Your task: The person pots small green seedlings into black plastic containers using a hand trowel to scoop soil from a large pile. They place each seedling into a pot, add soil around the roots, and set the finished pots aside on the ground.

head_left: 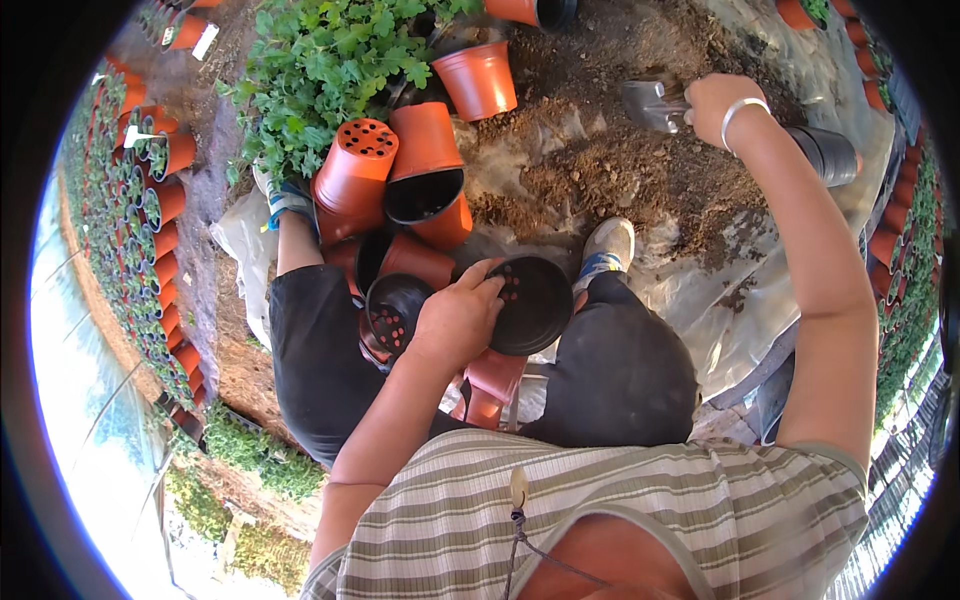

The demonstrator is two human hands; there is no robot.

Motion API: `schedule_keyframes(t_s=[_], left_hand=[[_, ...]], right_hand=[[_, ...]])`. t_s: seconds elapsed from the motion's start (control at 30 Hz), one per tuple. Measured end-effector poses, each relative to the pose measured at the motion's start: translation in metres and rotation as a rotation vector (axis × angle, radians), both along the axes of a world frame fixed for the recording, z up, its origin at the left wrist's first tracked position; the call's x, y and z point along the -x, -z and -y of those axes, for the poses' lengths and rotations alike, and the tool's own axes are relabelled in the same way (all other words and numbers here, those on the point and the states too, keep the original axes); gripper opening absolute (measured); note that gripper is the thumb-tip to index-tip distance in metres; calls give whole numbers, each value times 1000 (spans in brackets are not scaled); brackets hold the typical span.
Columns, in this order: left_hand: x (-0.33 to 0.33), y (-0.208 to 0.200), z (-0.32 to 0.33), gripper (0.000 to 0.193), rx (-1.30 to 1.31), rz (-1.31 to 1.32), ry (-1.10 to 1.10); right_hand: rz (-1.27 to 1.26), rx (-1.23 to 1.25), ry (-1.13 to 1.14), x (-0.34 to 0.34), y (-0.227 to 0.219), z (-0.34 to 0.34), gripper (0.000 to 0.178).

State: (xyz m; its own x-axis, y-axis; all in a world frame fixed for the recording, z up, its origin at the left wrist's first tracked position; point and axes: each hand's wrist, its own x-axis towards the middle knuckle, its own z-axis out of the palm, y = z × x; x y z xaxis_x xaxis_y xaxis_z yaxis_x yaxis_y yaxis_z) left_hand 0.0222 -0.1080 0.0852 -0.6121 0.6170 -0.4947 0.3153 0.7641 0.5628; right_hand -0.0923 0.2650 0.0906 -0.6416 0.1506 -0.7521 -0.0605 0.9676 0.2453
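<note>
My left hand grips the rim of a plant pot between my knees. The pot's dark mouth faces up, and drain holes show inside it. Out to the right, my right hand is closed around a hand trowel, whose shiny metal blade points left over the loose soil. Another black-lined pot sits beside my left hand. Beyond it lie several orange pots, one of them upside down with holes in its base and another tipped over.
Leafy green plants stand at the far left, beside an orange pot. A dark pot lies by my right wrist. Plastic sheeting spreads under the soil. Rows of potted plants line both sides.
</note>
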Motion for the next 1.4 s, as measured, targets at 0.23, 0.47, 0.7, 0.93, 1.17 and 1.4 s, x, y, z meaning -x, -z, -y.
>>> schedule_keyframes(t_s=[0.23, 0.47, 0.7, 0.93, 1.17, 1.4], left_hand=[[-2, 0, -5, 27, 53, 44, 43], [-5, -1, -3, 25, 64, 53, 65], [-1, 5, -10, 26, 101, 57, 18], [-3, 20, -5, 28, 25, -56, 30], [9, 55, -36, 35, -134, -127, -75], [18, 128, -96, 44, -134, -109, -74]], right_hand=[[228, 489, 12, -70, 82, 103, 32], [192, 109, 89, -40, 53, 1, 22], [45, 249, 26, -74, 7, 19, 22], [140, 148, 219, -109, 49, -24, 19], [-406, 524, 979, -230, 57, -104, 25], [-331, 1160, 2319, -383, 176, 23, 28]])
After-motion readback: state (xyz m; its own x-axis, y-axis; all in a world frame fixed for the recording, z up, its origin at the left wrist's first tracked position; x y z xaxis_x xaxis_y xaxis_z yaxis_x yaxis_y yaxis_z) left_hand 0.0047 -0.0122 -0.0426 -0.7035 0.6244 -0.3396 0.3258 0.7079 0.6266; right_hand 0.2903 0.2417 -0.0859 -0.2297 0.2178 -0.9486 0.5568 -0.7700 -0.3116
